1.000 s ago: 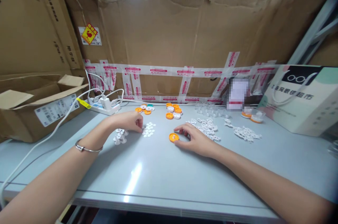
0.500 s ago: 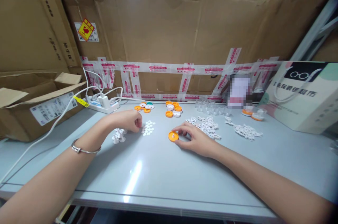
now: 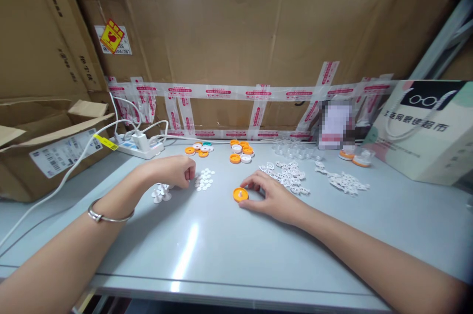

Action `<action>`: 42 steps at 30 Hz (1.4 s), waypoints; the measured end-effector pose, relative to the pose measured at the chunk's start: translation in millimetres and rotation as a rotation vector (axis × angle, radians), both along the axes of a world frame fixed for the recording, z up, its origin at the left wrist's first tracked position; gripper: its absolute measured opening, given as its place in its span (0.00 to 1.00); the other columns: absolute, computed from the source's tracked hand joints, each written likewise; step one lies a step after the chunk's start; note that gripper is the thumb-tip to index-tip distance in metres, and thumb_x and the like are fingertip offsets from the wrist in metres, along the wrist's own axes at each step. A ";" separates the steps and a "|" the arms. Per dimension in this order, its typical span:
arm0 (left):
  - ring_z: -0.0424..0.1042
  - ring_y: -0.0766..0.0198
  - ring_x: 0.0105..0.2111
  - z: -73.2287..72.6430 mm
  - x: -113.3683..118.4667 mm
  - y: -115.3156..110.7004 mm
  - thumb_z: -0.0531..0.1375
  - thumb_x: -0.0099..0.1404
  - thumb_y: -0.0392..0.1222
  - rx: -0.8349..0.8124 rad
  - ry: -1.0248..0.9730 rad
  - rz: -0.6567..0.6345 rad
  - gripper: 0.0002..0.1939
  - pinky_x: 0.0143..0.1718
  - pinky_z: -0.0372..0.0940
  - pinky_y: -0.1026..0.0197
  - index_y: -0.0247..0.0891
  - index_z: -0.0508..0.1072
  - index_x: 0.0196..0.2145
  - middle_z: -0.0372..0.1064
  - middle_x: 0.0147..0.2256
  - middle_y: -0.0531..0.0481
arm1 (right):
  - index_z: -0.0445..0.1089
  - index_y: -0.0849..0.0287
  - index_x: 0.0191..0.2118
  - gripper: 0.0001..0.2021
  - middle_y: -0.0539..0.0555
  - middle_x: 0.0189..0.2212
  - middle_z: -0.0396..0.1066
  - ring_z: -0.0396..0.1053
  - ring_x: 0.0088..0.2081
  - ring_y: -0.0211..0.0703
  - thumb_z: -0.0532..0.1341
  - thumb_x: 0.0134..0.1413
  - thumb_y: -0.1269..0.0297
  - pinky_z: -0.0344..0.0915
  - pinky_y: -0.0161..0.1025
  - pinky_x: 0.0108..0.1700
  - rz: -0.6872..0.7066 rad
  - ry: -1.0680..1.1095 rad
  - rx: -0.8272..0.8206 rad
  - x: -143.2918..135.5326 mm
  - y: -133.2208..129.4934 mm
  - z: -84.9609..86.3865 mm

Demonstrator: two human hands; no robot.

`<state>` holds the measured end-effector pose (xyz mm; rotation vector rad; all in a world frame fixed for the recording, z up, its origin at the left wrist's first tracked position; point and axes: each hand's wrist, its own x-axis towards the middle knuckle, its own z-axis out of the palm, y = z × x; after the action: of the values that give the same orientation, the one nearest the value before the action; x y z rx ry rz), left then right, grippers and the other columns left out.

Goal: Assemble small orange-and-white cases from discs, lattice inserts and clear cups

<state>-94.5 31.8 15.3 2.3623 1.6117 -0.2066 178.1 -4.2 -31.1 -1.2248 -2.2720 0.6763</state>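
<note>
My right hand (image 3: 271, 195) grips an orange round cap (image 3: 240, 194) by its right edge, thumb and fingers around it, on the grey table. A small white piece stands in the cap's middle. My left hand (image 3: 179, 172) is closed, fingertips down beside a group of small white discs (image 3: 204, 179); whatever it pinches is hidden. White stemmed pieces (image 3: 161, 193) lie under the left wrist. Behind the hands sit orange and white caps (image 3: 235, 158), with another group (image 3: 203, 153) further left. White flat cut-out pieces (image 3: 290, 176) are spread behind the right hand.
Clear plastic cups (image 3: 291, 150) and two capped orange pieces (image 3: 361, 161) stand at the back right, near a paper bag (image 3: 410, 131). A power strip (image 3: 142, 149) with cables and an open cardboard box (image 3: 55, 156) are on the left. A large carton (image 3: 221, 48) walls the back.
The view has shifted slightly. Both hands stay in nearly the same places, the left still by the discs and the right still at the orange cap.
</note>
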 end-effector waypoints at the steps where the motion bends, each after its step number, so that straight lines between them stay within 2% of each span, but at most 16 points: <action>1: 0.69 0.64 0.29 0.0 0.3 0.0 0.54 0.43 0.36 0.010 -0.001 0.001 0.15 0.25 0.60 0.68 0.39 0.70 0.32 0.71 0.30 0.53 | 0.68 0.56 0.40 0.18 0.53 0.37 0.63 0.63 0.40 0.42 0.63 0.42 0.55 0.61 0.40 0.44 -0.003 0.000 0.001 0.2 -0.1 0.2; 4: 0.69 0.64 0.29 -0.6 1.3 -0.1 0.54 0.43 0.36 0.042 -0.004 -0.012 0.14 0.24 0.59 0.68 0.39 0.71 0.31 0.71 0.29 0.52 | 0.67 0.56 0.43 0.19 0.53 0.37 0.63 0.63 0.40 0.41 0.63 0.42 0.57 0.61 0.40 0.44 0.001 0.009 -0.003 0.1 -0.6 0.6; 8: 0.68 0.64 0.27 -1.4 4.6 -1.5 0.53 0.44 0.33 0.110 0.019 -0.020 0.13 0.23 0.56 0.67 0.39 0.71 0.29 0.71 0.28 0.52 | 0.70 0.55 0.40 0.14 0.53 0.36 0.62 0.63 0.39 0.40 0.62 0.44 0.61 0.61 0.38 0.43 0.017 0.028 0.000 -0.5 -1.2 0.8; 12: 0.66 0.64 0.26 2.3 14.7 -8.8 0.53 0.45 0.30 0.237 0.051 -0.043 0.11 0.23 0.54 0.66 0.38 0.69 0.28 0.69 0.26 0.51 | 0.71 0.54 0.41 0.14 0.53 0.36 0.62 0.63 0.39 0.41 0.62 0.45 0.60 0.62 0.38 0.43 0.016 0.035 -0.027 0.4 -1.2 0.9; 14: 0.65 0.64 0.27 4.8 22.7 -14.4 0.53 0.49 0.31 0.331 -0.018 -0.091 0.08 0.25 0.55 0.66 0.38 0.68 0.28 0.69 0.27 0.51 | 0.71 0.53 0.41 0.14 0.53 0.36 0.62 0.63 0.39 0.40 0.62 0.45 0.60 0.62 0.38 0.44 0.021 0.043 -0.040 1.1 -0.9 0.9; 17: 0.67 0.66 0.31 3.7 35.8 -21.2 0.52 0.58 0.33 0.407 -0.249 -0.236 0.06 0.32 0.59 0.66 0.37 0.68 0.32 0.69 0.32 0.51 | 0.71 0.51 0.42 0.14 0.52 0.36 0.61 0.63 0.40 0.40 0.61 0.46 0.60 0.61 0.39 0.45 0.034 0.060 -0.042 1.5 0.1 0.9; 21: 0.67 0.68 0.32 -9.3 51.3 -23.7 0.52 0.62 0.36 0.410 -0.467 -0.375 0.07 0.35 0.61 0.67 0.36 0.70 0.36 0.68 0.34 0.50 | 0.71 0.50 0.43 0.15 0.52 0.36 0.61 0.63 0.41 0.41 0.62 0.45 0.61 0.62 0.39 0.44 0.042 0.054 -0.056 1.2 1.6 0.7; 25: 0.68 0.69 0.30 -22.6 62.1 -23.5 0.54 0.62 0.34 0.378 -0.533 -0.445 0.07 0.34 0.62 0.68 0.34 0.72 0.31 0.69 0.32 0.48 | 0.71 0.49 0.43 0.16 0.52 0.36 0.61 0.63 0.40 0.41 0.62 0.45 0.62 0.61 0.39 0.44 0.041 0.056 -0.049 1.2 2.6 0.0; 29: 0.69 0.69 0.32 -28.9 66.4 -24.0 0.54 0.62 0.34 0.384 -0.514 -0.491 0.08 0.34 0.62 0.68 0.36 0.73 0.32 0.70 0.34 0.49 | 0.72 0.50 0.42 0.14 0.52 0.36 0.62 0.64 0.40 0.40 0.62 0.45 0.60 0.62 0.38 0.44 0.039 0.078 -0.067 1.9 3.7 -1.0; 36: 0.69 0.67 0.32 -35.6 65.0 -21.6 0.54 0.62 0.35 0.594 -0.361 -0.590 0.09 0.37 0.59 0.64 0.39 0.74 0.32 0.72 0.34 0.50 | 0.72 0.52 0.40 0.13 0.52 0.35 0.62 0.64 0.39 0.41 0.63 0.44 0.59 0.62 0.39 0.43 0.020 0.084 -0.065 1.6 5.6 -2.9; 42: 0.68 0.68 0.33 -38.9 63.5 -21.9 0.54 0.61 0.35 0.650 -0.309 -0.651 0.09 0.40 0.57 0.62 0.41 0.74 0.34 0.72 0.35 0.52 | 0.72 0.52 0.40 0.13 0.52 0.35 0.62 0.64 0.39 0.40 0.62 0.45 0.59 0.62 0.38 0.43 0.025 0.079 -0.056 1.2 5.6 -2.3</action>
<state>-31.1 9.9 -23.6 3.1311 0.7893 0.6242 179.3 1.4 -33.4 -1.1757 -2.2212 0.7884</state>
